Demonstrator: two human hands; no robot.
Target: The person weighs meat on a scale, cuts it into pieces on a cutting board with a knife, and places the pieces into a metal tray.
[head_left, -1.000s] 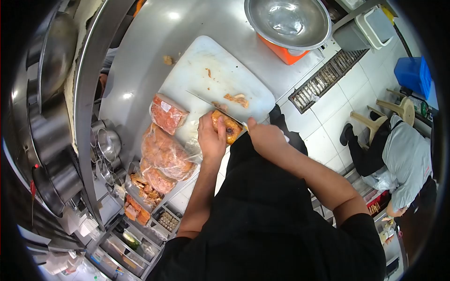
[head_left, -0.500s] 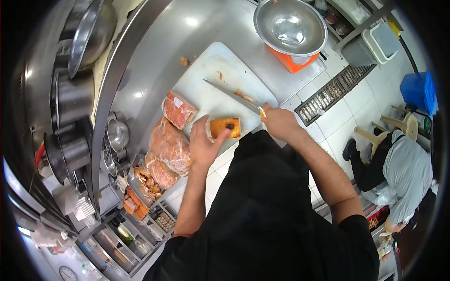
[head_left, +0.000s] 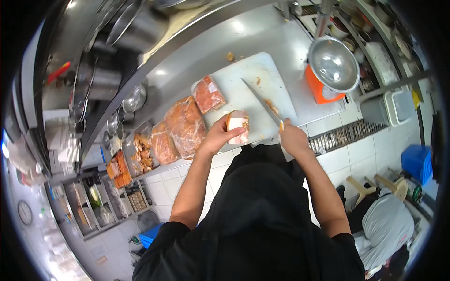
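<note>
My left hand (head_left: 219, 136) clamps the meat (head_left: 238, 122) between thumb and fingers. My right hand (head_left: 293, 139) wraps the knife (head_left: 260, 101), blade over the board (head_left: 269, 70).

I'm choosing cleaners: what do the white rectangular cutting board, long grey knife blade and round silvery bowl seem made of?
The cutting board: probably matte plastic, pale and grainless. The knife blade: smooth metal, likely steel, thin and grey. The bowl: likely polished metal, showing bright reflections.
</note>
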